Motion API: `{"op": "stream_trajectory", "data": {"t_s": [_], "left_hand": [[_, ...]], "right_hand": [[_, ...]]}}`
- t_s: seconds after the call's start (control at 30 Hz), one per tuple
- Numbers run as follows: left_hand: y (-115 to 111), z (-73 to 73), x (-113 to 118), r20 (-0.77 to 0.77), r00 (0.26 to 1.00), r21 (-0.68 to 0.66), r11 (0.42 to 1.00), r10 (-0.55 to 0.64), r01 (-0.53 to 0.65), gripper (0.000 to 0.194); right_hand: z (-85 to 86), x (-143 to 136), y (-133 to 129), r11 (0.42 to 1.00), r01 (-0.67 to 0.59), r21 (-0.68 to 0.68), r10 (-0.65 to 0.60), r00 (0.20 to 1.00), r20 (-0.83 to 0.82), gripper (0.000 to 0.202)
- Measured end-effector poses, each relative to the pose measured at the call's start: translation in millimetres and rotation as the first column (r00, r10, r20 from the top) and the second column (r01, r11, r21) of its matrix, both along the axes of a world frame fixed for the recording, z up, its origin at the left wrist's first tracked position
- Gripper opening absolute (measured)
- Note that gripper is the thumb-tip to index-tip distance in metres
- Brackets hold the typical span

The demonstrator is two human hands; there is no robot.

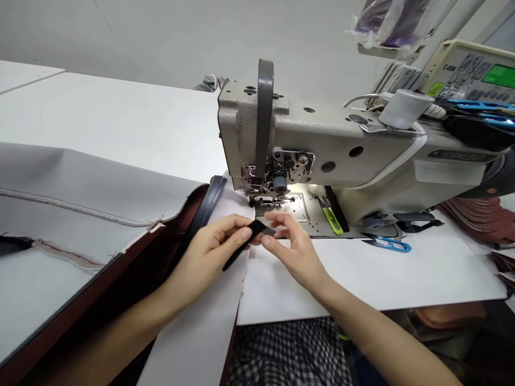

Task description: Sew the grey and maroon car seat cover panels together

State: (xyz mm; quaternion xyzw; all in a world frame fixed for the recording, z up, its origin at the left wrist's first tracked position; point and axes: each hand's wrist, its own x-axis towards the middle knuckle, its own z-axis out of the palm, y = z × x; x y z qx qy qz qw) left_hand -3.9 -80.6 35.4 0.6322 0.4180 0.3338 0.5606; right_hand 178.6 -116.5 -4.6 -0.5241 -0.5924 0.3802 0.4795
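Observation:
A small black strip (pixel 237 256) is pinched between the thumb and fingers of my left hand (pixel 211 244), just in front of the sewing machine (pixel 322 145). The fingers of my right hand (pixel 292 241) are at the strip's right end, with the thumb close to the fingertips; whether they grip it is hard to make out. Under my left arm lies a large sewn piece (pixel 92 182), grey on its upper side, dark red inside, with a black stitched band (pixel 207 206) along its edge. The needle area is just beyond my hands.
Green-handled snips (pixel 332 217) lie on the machine bed and blue-handled snips (pixel 392 244) on the white table (pixel 362 279). Stacked reddish pieces (pixel 478 217) are at the right. A control panel (pixel 475 72) stands at the upper right.

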Motion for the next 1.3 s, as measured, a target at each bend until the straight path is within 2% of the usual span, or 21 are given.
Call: {"op": "stream_trajectory", "data": {"t_s": [0.03, 0.07, 0.13, 0.17, 0.23, 0.33, 0.4, 0.47, 0.6, 0.77, 0.87, 0.93, 1.03, 1.1, 1.17, 1.23, 1.3], "left_hand": [[5, 1.9, -3, -0.027, 0.999, 0.033, 0.999, 0.025, -0.024, 0.022], [10, 4.0, -6, -0.055, 0.997, 0.068, 0.997, 0.050, -0.046, 0.023], [22, 8.5, -10, -0.162, 0.984, 0.146, 0.988, 0.075, -0.051, 0.026], [28, 10.7, -12, -0.254, 0.965, 0.186, 0.982, 0.069, -0.021, 0.028], [41, 14.0, -13, -0.467, 0.884, 0.255, 0.962, 0.033, 0.098, 0.031], [58, 15.1, -11, -0.663, 0.748, 0.366, 0.881, 0.020, 0.301, 0.036], [67, 13.0, -9, -0.721, 0.692, 0.427, 0.815, 0.044, 0.393, 0.039], [73, 9.5, -6, -0.785, 0.617, 0.424, 0.773, 0.055, 0.471, 0.038], [82, -0.9, 3, -0.875, 0.482, 0.342, 0.751, 0.036, 0.565, 0.034], [91, -13.7, 8, -0.901, 0.432, 0.314, 0.740, 0.036, 0.595, 0.022], [91, -17.8, 4, -0.919, 0.390, 0.323, 0.683, 0.061, 0.654, 0.021], [90, -20.0, 0, -0.924, 0.369, 0.352, 0.614, 0.105, 0.706, 0.025], [87, -25.1, -8, -0.900, 0.385, 0.436, 0.472, 0.206, 0.766, 0.030], [86, -30.4, -14, -0.880, 0.417, 0.475, 0.413, 0.227, 0.777, 0.031], [85, -36.7, -19, -0.852, 0.477, 0.522, 0.420, 0.216, 0.742, 0.032], [84, -42.6, -23, -0.819, 0.538, 0.564, 0.454, 0.201, 0.690, 0.031], [84, -46.4, -24, -0.808, 0.560, 0.573, 0.469, 0.184, 0.672, 0.032]], "right_hand": [[-2.5, 5, 4, 0.997, -0.036, 0.061, 0.023, 0.976, 0.215, 0.025], [-5.5, 10, 7, 0.990, -0.085, 0.116, 0.030, 0.912, 0.410, 0.025], [-13.1, 14, 14, 0.962, -0.205, 0.180, 0.030, 0.736, 0.676, 0.034], [-17.1, 13, 17, 0.945, -0.262, 0.194, 0.029, 0.661, 0.750, 0.038], [-24.3, 9, 22, 0.911, -0.358, 0.203, 0.035, 0.559, 0.828, 0.043], [-31.2, -2, 27, 0.861, -0.469, 0.197, 0.072, 0.496, 0.865, 0.044], [-32.9, -7, 29, 0.839, -0.509, 0.193, 0.097, 0.489, 0.867, 0.042], [-32.3, -10, 30, 0.835, -0.518, 0.185, 0.120, 0.500, 0.858, 0.041], [-24.9, -10, 29, 0.851, -0.510, 0.127, 0.201, 0.540, 0.817, 0.044], [-14.9, -7, 28, 0.863, -0.503, 0.052, 0.292, 0.580, 0.760, 0.043], [-13.9, -5, 28, 0.889, -0.454, 0.060, 0.269, 0.624, 0.734, 0.037], [-14.6, -3, 30, 0.898, -0.435, 0.071, 0.251, 0.637, 0.728, 0.035], [-15.9, -2, 34, 0.885, -0.457, 0.084, 0.257, 0.632, 0.731, 0.034], [-16.4, -1, 37, 0.880, -0.466, 0.095, 0.252, 0.627, 0.737, 0.034], [-16.6, -1, 39, 0.876, -0.469, 0.111, 0.240, 0.625, 0.742, 0.035], [-16.7, -2, 41, 0.873, -0.470, 0.128, 0.227, 0.625, 0.747, 0.035], [-16.4, -2, 43, 0.873, -0.467, 0.141, 0.215, 0.627, 0.749, 0.035]]}}
